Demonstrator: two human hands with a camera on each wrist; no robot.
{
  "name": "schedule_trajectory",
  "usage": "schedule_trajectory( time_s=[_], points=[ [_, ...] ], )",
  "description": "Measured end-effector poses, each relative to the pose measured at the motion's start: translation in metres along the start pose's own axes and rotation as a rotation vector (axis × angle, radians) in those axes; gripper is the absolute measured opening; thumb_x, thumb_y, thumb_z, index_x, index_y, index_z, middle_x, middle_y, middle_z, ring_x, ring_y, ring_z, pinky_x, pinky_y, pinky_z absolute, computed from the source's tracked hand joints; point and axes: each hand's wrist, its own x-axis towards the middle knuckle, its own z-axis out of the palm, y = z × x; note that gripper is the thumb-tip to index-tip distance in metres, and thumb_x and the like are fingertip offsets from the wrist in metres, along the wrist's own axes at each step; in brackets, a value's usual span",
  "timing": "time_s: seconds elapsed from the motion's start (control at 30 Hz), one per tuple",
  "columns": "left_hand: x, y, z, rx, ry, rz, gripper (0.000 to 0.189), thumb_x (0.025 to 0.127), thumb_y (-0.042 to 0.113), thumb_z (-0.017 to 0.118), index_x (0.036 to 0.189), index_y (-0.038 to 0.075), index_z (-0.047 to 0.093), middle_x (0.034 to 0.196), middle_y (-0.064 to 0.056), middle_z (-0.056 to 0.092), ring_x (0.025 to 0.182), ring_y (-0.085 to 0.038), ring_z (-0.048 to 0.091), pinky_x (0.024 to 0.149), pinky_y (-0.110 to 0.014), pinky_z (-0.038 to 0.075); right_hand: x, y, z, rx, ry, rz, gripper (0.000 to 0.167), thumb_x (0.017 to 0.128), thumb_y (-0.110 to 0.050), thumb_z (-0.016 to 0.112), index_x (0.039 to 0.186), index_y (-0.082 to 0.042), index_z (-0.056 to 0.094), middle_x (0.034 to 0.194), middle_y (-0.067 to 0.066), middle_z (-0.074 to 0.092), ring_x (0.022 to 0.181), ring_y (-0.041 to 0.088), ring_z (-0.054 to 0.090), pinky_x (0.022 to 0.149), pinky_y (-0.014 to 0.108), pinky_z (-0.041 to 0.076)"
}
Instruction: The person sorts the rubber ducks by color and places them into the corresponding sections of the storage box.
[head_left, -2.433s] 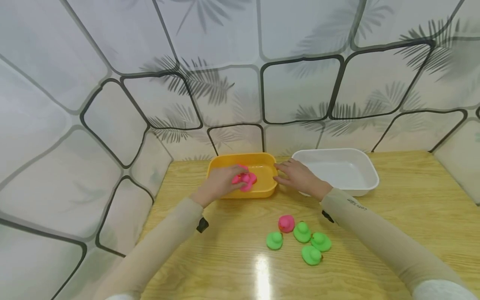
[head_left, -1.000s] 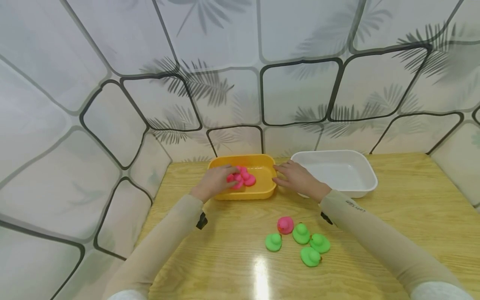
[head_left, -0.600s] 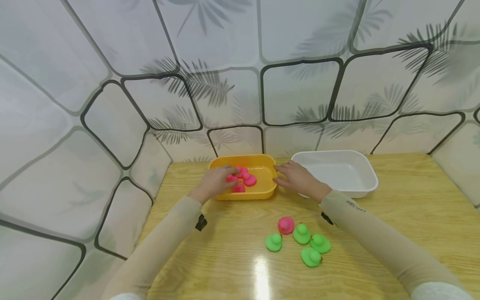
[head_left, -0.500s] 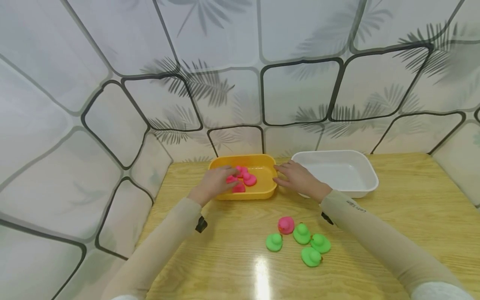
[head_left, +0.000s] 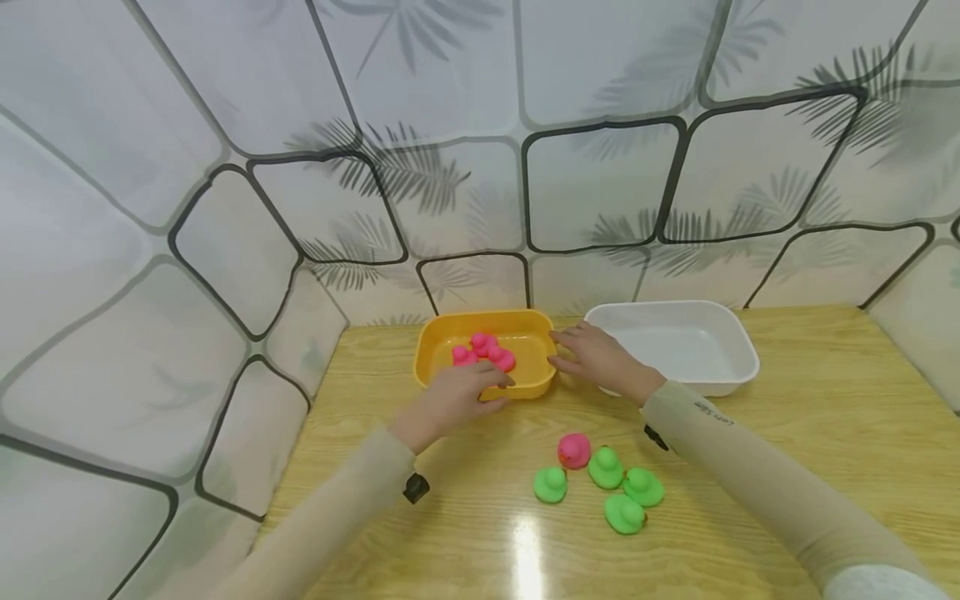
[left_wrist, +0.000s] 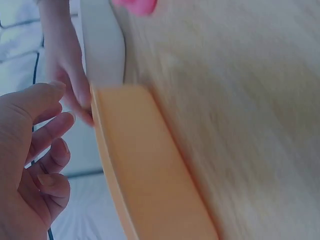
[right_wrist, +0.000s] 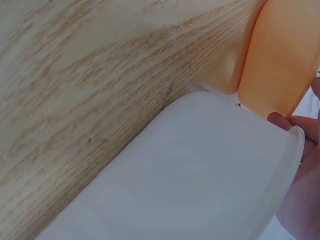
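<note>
Left hand point(head_left: 455, 395) is backing out of the orange-yellow, rounded rectangular plastic tray point(head_left: 517, 323); half a second ago it was reaching over the tray's left part, and now it is hovering over the front rim. Its fingers are curving loosely, thumb and fingertips staying apart, nothing between them (left wrist view is agreeing). Right hand point(head_left: 600, 354) isn't shifting: its fingers are resting at the tray's right end, apparently touching the rim, loosely bent and not clamping on anything that shows; it is probably steadying the tray.

The withdrawal is uncovering the small, bright pink, rubber-looking toy ducks point(head_left: 501, 359), which are sitting clustered in the left and middle of the tray. Three are showing clearly (another may be hiding behind the left hand, can't tell).

What this is meaning: the ducks in the tray seem to be released, and the left hand is looking free. One lone pink toy duck point(head_left: 574, 451) is still lying outside, on the pale wood-grain tabletop point(head_left: 825, 400), just beside four bright green toy ducks point(head_left: 643, 487), none of which is moving. The white, rounded rectangular plastic tray point(head_left: 697, 342) is standing to the right, holding no ducks.
</note>
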Motion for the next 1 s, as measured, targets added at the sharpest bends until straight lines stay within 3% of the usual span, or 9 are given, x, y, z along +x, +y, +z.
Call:
schedule_trajectory(
  time_s=[0.27,0.43,0.5,0.7,1.0],
  points=[
    [0.000,0.033,0.021,-0.113,-0.039,0.065,0.027,0.097,0.027,0.076,0.119,0.011,0.076,0.111,-0.001,0.073,0.090,-0.019,0.072,0.075,-0.024,0.056,-0.001,0.000,0.001,-0.013,0.011,-0.009,0.055,0.103,-0.032,0.066,0.141,0.008,0.059,0.132,0.023,0.068,0.121,0.042,0.061,0.108,0.055,0.047],
    [0.001,0.050,0.034,-0.143,-0.113,0.059,0.031,0.100,0.031,0.073,0.126,0.015,0.073,0.121,0.003,0.072,0.104,-0.012,0.070,0.088,-0.022,0.055,-0.002,0.000,0.001,-0.012,0.002,-0.003,0.055,0.104,-0.032,0.065,0.141,0.007,0.058,0.133,0.023,0.067,0.123,0.041,0.060,0.109,0.055,0.046],
    [0.002,0.057,0.038,-0.138,-0.127,0.058,0.033,0.100,0.034,0.072,0.129,0.017,0.072,0.125,0.004,0.071,0.107,-0.010,0.069,0.089,-0.020,0.054,-0.002,0.000,0.001,-0.008,-0.003,0.004,0.055,0.104,-0.032,0.065,0.142,0.007,0.058,0.134,0.023,0.066,0.124,0.041,0.059,0.110,0.055,0.045],
    [0.007,0.067,0.053,-0.093,-0.117,0.057,0.036,0.098,0.044,0.072,0.128,0.023,0.073,0.121,0.007,0.071,0.097,-0.005,0.068,0.070,-0.010,0.046,-0.003,-0.001,0.000,0.005,-0.001,0.004,0.054,0.104,-0.031,0.064,0.142,0.007,0.058,0.135,0.024,0.066,0.125,0.042,0.058,0.111,0.056,0.044],
    [0.013,0.076,0.062,-0.056,-0.129,0.044,0.037,0.098,0.046,0.072,0.127,0.023,0.073,0.118,0.007,0.070,0.097,-0.003,0.067,0.071,-0.011,0.048,-0.003,-0.001,0.000,0.016,0.002,0.007,0.055,0.104,-0.032,0.064,0.143,0.006,0.058,0.135,0.023,0.066,0.125,0.041,0.058,0.111,0.056,0.043]
  ],
)
